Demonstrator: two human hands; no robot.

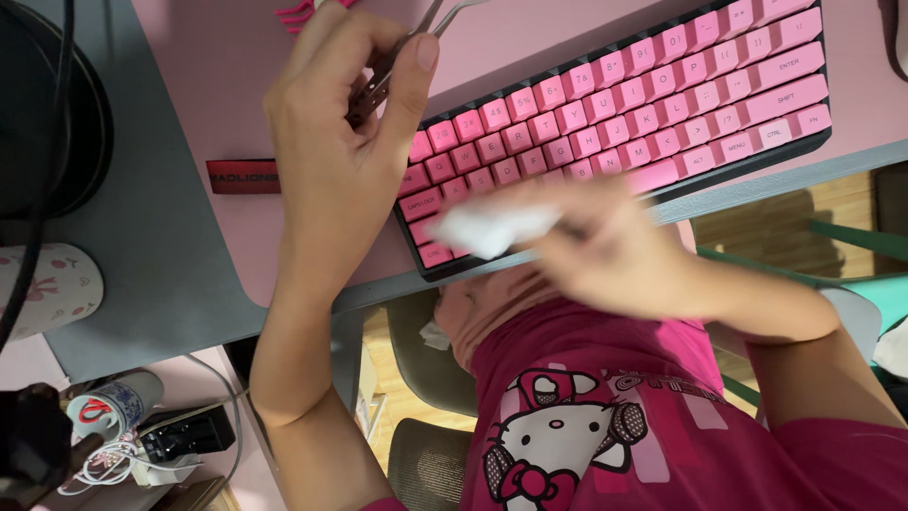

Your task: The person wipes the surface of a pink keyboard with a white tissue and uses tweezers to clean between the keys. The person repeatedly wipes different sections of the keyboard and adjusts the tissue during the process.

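A pink keyboard (662, 85) with a black frame lies slanted on a pink desk mat (227, 66). My left hand (331, 161) is raised over the mat just left of the keyboard and pinches a thin metal wire tool (446, 13) between thumb and fingers. My right hand (615, 248) is blurred with motion over the keyboard's near left corner. It grips a crumpled white wipe (487, 227) that lies against the lowest keys there.
A grey desk (142, 265) carries the mat, a black round object (47, 104) with a cable, and a white floral cup (47, 289). Below the desk edge are a grey chair (426, 378), a power strip (184, 435) and tangled cables.
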